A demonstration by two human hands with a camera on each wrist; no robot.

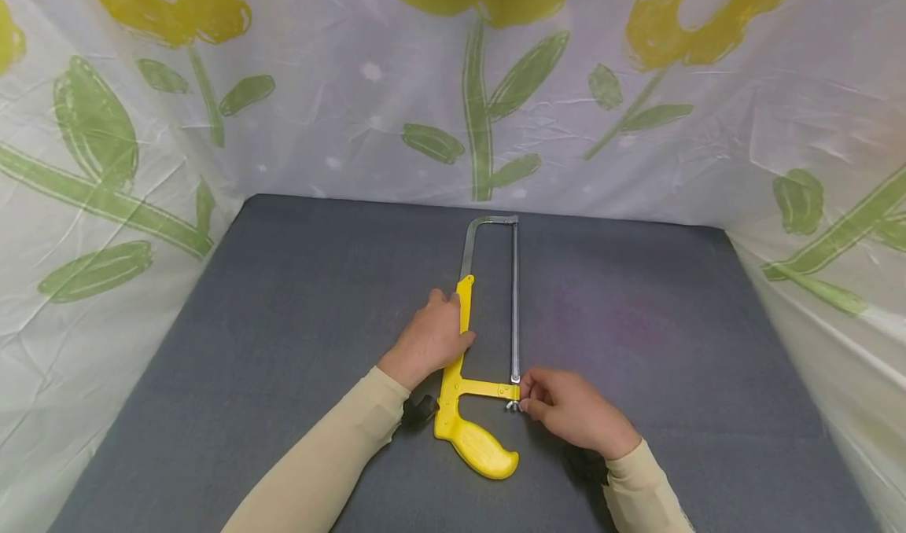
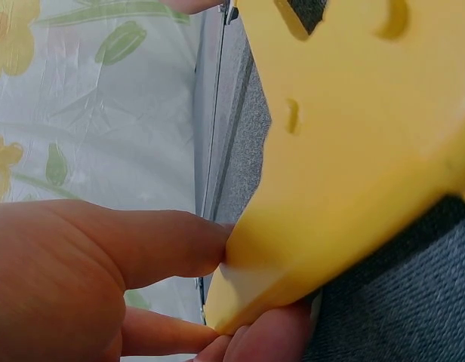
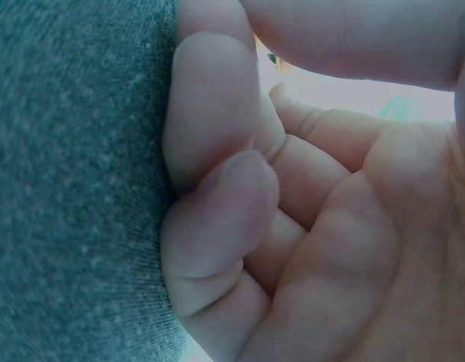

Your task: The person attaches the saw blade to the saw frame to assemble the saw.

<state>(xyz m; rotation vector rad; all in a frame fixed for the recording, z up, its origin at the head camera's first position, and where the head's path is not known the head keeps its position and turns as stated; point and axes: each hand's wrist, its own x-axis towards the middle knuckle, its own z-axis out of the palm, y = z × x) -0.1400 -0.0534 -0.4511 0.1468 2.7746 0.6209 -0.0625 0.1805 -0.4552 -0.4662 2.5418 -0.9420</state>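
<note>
A hacksaw [image 1: 484, 449] with a yellow handle and a grey metal bow lies on the dark table, its handle toward me. Its blade [image 1: 515, 305] runs along the right side, with a small metal wing nut [image 1: 513, 406] at the near end. My left hand [image 1: 428, 336] grips the yellow frame, thumb on one side and fingers on the other; the left wrist view shows this yellow part [image 2: 323, 151] up close. At the wing nut, my right hand [image 1: 576, 411] has thumb and forefinger pinched, other fingers curled. The right wrist view hides the nut behind the fingers [image 3: 217, 98].
A dark grey cloth [image 1: 318, 281] covers the table. White curtains [image 1: 318, 108] printed with yellow flowers and green leaves hang behind the table and along both sides.
</note>
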